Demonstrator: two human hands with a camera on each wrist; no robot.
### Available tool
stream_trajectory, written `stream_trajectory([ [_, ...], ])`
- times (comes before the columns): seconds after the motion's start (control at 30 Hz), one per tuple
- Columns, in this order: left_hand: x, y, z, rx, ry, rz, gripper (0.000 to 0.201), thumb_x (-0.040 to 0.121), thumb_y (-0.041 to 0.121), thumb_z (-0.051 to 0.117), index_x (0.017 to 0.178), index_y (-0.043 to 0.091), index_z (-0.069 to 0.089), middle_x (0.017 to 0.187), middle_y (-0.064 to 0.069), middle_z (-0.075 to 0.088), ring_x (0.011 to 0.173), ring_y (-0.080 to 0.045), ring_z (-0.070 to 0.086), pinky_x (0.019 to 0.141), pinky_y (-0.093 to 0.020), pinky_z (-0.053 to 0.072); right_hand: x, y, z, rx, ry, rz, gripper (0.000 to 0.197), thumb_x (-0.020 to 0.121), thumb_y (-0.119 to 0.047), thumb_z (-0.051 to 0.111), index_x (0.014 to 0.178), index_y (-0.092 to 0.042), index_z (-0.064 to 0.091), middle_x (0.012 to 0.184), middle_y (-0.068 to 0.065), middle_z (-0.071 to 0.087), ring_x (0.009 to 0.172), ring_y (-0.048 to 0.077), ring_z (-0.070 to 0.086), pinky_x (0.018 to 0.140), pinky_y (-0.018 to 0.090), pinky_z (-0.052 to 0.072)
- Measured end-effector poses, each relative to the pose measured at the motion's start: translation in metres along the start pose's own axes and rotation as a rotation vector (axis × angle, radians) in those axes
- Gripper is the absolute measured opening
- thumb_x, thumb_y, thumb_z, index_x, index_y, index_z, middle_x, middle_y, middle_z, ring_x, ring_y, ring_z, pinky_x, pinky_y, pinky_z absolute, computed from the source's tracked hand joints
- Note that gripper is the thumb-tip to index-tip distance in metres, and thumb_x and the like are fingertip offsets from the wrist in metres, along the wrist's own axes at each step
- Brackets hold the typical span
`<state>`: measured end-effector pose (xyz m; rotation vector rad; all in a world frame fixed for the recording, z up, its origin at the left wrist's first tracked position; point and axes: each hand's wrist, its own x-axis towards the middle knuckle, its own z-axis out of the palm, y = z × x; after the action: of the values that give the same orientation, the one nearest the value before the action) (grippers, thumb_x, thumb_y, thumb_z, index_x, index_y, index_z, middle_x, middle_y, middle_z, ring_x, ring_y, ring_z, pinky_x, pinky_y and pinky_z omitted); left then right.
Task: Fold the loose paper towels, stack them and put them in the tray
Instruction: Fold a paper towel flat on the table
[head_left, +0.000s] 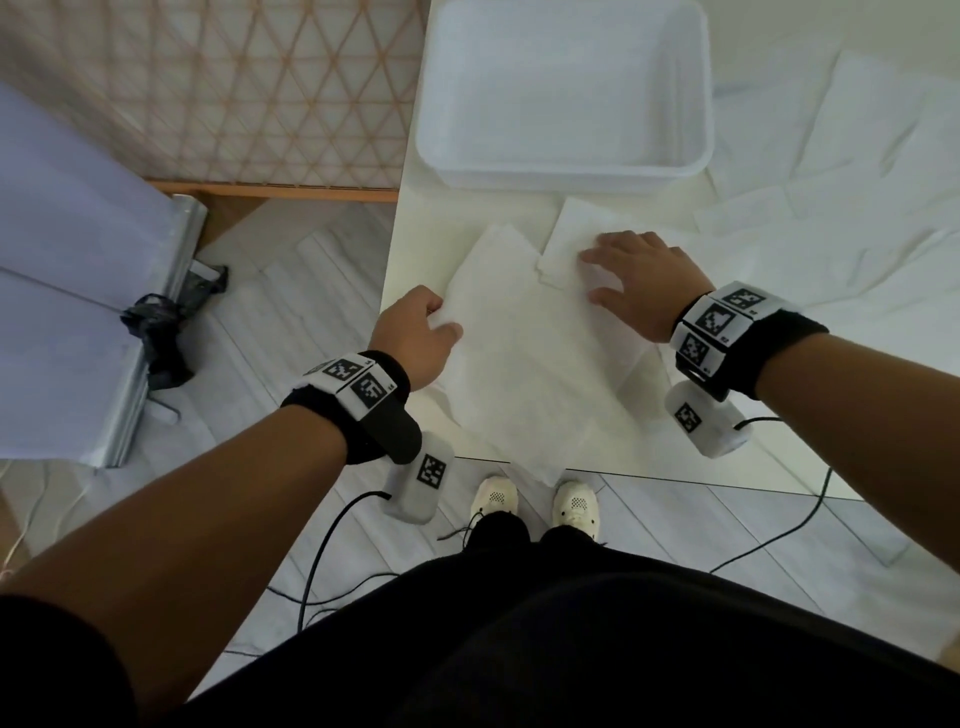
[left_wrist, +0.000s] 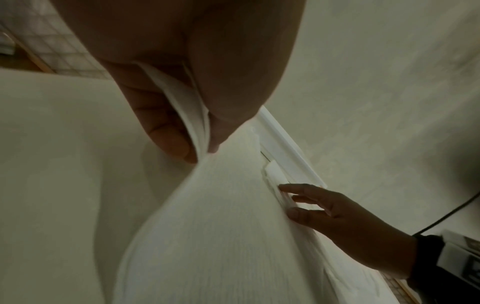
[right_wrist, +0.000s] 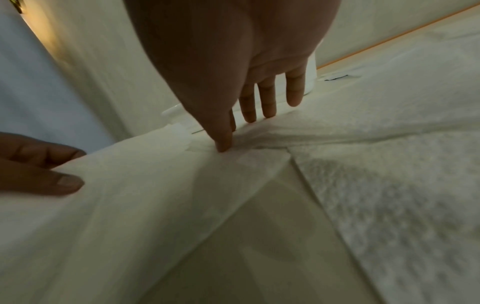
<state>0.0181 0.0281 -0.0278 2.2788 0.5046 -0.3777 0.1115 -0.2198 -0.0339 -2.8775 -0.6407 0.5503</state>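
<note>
A large white paper towel (head_left: 535, 358) lies spread near the table's front left corner, one corner hanging over the front edge. My left hand (head_left: 421, 338) pinches its left edge between thumb and fingers (left_wrist: 179, 142), lifting that edge off the table. My right hand (head_left: 634, 275) lies flat with fingers spread (right_wrist: 267, 102), pressing on a small folded towel (head_left: 563, 244) and the big sheet's right side. The white tray (head_left: 563, 171) stands just beyond, with nothing visible in it.
More loose white towels (head_left: 841, 208) lie crumpled across the right of the white table (head_left: 410, 228). The table's left edge drops to the floor, with a lattice screen (head_left: 234, 93) and a folded metal frame (head_left: 150, 322) at left. Cables hang below the wrists.
</note>
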Motion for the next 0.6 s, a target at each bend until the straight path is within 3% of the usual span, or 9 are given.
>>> stream_trajectory([
  [0.1, -0.002, -0.016, -0.009, -0.034, -0.004, -0.002, 0.037, 0.092, 0.026, 0.061, 0.122, 0.009, 0.052, 0.109, 0.000, 0.054, 0.097, -0.018, 0.052, 0.081, -0.026, 0.039, -0.001, -0.010, -0.001, 0.020, 0.044, 0.005, 0.051, 0.093, -0.032, 0.053, 0.142, -0.025, 0.040, 0.153, 0.001, 0.029, 0.139, 0.027, 0.027, 0.109, 0.046, 0.027],
  [0.2, -0.004, -0.023, -0.014, -0.093, -0.053, 0.068, 0.025, 0.090, 0.027, 0.063, 0.110, 0.012, 0.056, 0.105, -0.002, 0.062, 0.093, -0.021, 0.058, 0.079, -0.028, 0.044, -0.004, -0.036, -0.003, 0.098, 0.151, -0.110, 0.049, 0.091, -0.035, 0.054, 0.137, -0.022, 0.045, 0.146, 0.003, 0.040, 0.132, 0.027, 0.034, 0.107, 0.045, 0.033],
  [0.3, -0.010, -0.018, -0.024, -0.219, -0.131, 0.163, 0.012, 0.092, 0.022, 0.062, 0.096, 0.011, 0.058, 0.096, -0.002, 0.068, 0.088, -0.021, 0.064, 0.077, -0.032, 0.050, -0.002, -0.062, -0.001, 0.168, 0.094, -0.183, 0.064, 0.089, -0.047, 0.055, 0.143, -0.020, 0.034, 0.143, 0.003, 0.043, 0.130, 0.026, 0.037, 0.105, 0.043, 0.035],
  [0.4, -0.018, -0.016, -0.039, -0.319, -0.190, 0.229, 0.015, 0.093, 0.019, 0.061, 0.102, 0.008, 0.059, 0.099, -0.003, 0.070, 0.090, -0.019, 0.066, 0.079, -0.032, 0.053, 0.002, -0.078, -0.001, 0.310, 0.002, -0.125, 0.081, 0.084, -0.052, 0.060, 0.148, -0.022, 0.020, 0.144, 0.000, 0.042, 0.129, 0.022, 0.038, 0.106, 0.041, 0.034],
  [0.5, -0.024, -0.019, -0.053, -0.443, -0.211, 0.237, 0.010, 0.094, 0.015, 0.060, 0.103, 0.011, 0.060, 0.097, 0.004, 0.070, 0.085, -0.008, 0.067, 0.071, -0.022, 0.053, 0.002, -0.085, -0.004, 0.505, -0.004, -0.063, 0.079, 0.079, -0.046, 0.069, 0.142, -0.024, 0.026, 0.124, -0.004, 0.054, 0.114, 0.019, 0.051, 0.097, 0.034, 0.040],
  [0.6, -0.024, -0.022, -0.060, -0.537, -0.198, 0.200, 0.009, 0.094, 0.012, 0.059, 0.099, 0.019, 0.059, 0.090, 0.014, 0.071, 0.081, -0.003, 0.067, 0.066, -0.015, 0.051, 0.002, -0.085, -0.012, 0.666, -0.049, 0.006, 0.063, 0.077, -0.035, 0.074, 0.129, -0.026, 0.040, 0.103, -0.007, 0.055, 0.088, 0.013, 0.061, 0.080, 0.028, 0.045],
])
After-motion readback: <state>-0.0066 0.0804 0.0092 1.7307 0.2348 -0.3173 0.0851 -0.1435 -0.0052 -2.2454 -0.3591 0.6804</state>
